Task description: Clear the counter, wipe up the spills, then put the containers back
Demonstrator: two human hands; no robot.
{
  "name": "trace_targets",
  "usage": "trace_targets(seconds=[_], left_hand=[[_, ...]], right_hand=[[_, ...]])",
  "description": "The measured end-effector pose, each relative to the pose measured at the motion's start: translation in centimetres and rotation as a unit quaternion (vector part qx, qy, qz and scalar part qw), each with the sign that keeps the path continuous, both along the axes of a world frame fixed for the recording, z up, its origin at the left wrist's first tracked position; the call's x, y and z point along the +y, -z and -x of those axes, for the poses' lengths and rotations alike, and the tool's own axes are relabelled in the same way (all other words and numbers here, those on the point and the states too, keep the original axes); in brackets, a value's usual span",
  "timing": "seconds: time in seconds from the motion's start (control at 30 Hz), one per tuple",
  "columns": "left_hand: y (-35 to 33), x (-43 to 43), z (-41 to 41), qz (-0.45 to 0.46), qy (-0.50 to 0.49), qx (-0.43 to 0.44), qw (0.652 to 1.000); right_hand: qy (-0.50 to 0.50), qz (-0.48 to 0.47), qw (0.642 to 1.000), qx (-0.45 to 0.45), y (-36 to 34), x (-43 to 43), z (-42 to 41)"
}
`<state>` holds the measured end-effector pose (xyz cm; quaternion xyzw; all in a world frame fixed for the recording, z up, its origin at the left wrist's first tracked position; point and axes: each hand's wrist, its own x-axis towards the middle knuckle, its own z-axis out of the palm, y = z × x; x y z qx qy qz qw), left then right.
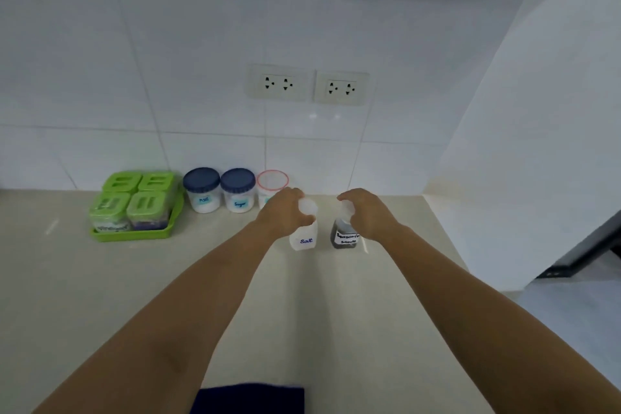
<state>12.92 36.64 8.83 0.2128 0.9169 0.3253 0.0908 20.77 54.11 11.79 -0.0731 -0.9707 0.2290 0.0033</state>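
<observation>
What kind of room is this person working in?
Most likely a home kitchen: a beige counter against a white tiled wall with power sockets, and labelled jars for Salt, Sugar and seasoning sauce.

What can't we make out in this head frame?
- Red-rimmed jar: its label is hidden behind the left hand.
- Salt bottle and seasoning sauce bottle: caps and each hand's grip are blurred; the right hand covers the sauce bottle's neck.
- Dark blue cloth: cut off by the bottom edge.
- Green containers in the tray: front labels too blurred to read.
- Spills: none discernible on the counter.
</observation>
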Motion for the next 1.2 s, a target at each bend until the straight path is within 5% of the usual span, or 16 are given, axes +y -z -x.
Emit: trace_targets(seconds=[0.6, 0.97, 1.2], left_hand=[[2.6, 4.5, 13.3, 0.017, 0.009, 0.014, 1.000], [4.2, 4.7, 15.7, 0.024, 0.035, 0.042, 0.998], [4.2, 3.8, 13.8, 0.108, 0.059, 0.074, 0.990]], right_hand=[[-0.009, -0.018, 1.000, -0.017, 3.7, 1.9, 15.1], [-0.018, 0.008, 1.000, -0.018, 5.4, 2.3, 17.4], [-0.025, -0.023, 0.997, -0.070, 4.5, 2.3, 16.1]])
